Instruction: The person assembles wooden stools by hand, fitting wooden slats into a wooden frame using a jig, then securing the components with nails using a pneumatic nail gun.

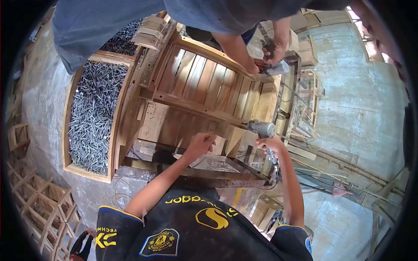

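My right hand [271, 142] is wrapped round the handle of a grey pneumatic screwdriver [262, 128], with an air hose [277, 172] at its lower end. The driver's nose points left, at the right end of a long wooden rail [196, 106]. That rail belongs to a slatted wooden frame [209, 78] lying on the work stand. My left hand [201, 145] is closed, fingers curled together, just below the rail near a small metal plate [212, 126]. Whatever it may hold is hidden.
Opposite me, a co-worker's hand [278, 48] grips another power driver [275, 68] at the frame's far right corner. A wooden box [66, 130] full of screws [93, 117] stands left. Wooden frames [41, 200] lie lower left. Metal rails [344, 167] run along the right.
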`<state>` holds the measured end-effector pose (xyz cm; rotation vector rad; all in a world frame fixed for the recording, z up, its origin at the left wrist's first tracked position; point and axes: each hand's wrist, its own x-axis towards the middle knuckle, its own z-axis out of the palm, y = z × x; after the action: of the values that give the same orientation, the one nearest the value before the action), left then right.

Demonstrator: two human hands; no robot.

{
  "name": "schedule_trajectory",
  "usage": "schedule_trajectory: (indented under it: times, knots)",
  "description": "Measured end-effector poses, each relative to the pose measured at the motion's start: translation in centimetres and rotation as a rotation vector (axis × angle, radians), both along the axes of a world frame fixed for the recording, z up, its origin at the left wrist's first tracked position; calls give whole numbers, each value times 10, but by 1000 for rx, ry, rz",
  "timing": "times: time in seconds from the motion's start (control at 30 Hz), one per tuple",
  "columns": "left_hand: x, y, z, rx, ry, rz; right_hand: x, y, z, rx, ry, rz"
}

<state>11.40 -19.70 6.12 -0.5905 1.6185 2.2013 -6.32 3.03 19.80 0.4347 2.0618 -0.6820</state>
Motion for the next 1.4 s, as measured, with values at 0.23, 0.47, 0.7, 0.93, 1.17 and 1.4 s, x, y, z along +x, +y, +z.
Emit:
schedule_trajectory:
  times: [0.23, 0.47, 0.7, 0.93, 1.17, 1.4]
  knots:
    - [-18, -4, -2, 26, -6, 39, 1, -2, -6, -6, 46, 23]
    - [-27, 12, -24, 85, -68, 156, 9, -4, -5, -74, 60, -42]
    - [-42, 32, -35, 464, -256, 300, 31, -7, -6, -137, 244, 24]
    - [-75, 16, -15, 815, -364, 438, 85, -51, 14, -340, 342, 210]
    - [-74, 1, -29, 1004, -301, 509, 73, -76, 14, -211, 206, 223]
    - [-76, 0, -37, 1162, -310, 648, 55, -106, 9, -132, 204, 343]
